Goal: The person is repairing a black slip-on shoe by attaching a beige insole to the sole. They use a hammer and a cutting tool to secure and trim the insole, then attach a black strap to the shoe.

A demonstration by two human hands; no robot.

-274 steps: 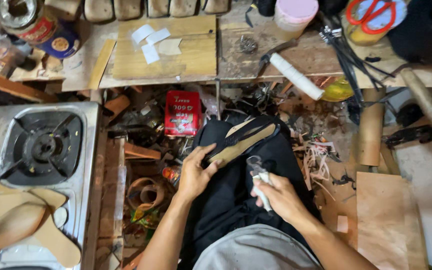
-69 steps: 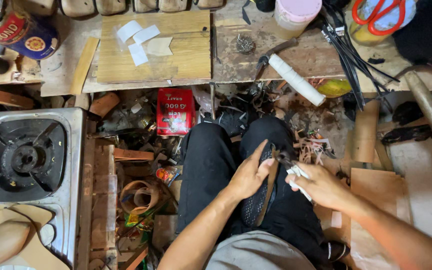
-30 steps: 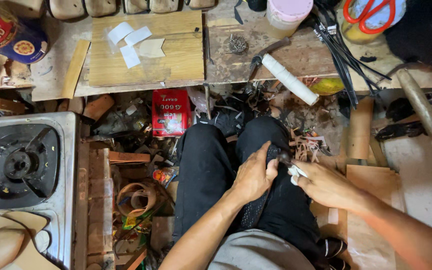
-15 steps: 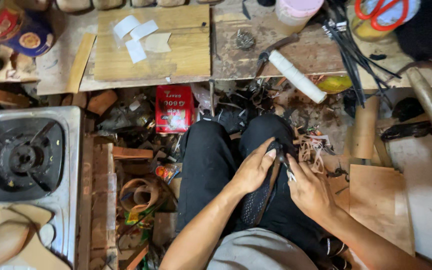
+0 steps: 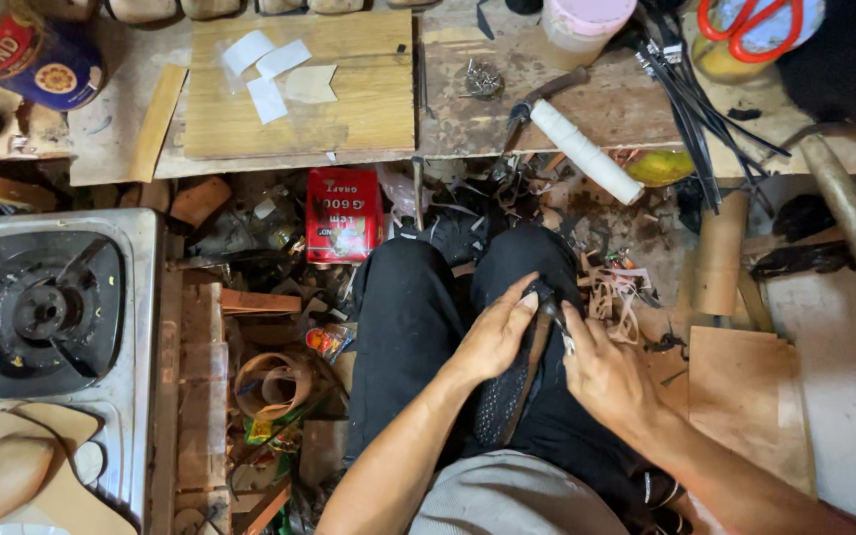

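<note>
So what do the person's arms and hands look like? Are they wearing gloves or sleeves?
No gloves. Both the left hand and the right hand are bare, with no rings or watch that I can see. The forearms are bare too, with no sleeves reaching down them. Lower down there is a grey shirt, and the legs wear black trousers.

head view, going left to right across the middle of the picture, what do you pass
gas stove → red box → left hand → dark shoe sole held on the lap → right hand → brown leather sheet
</note>
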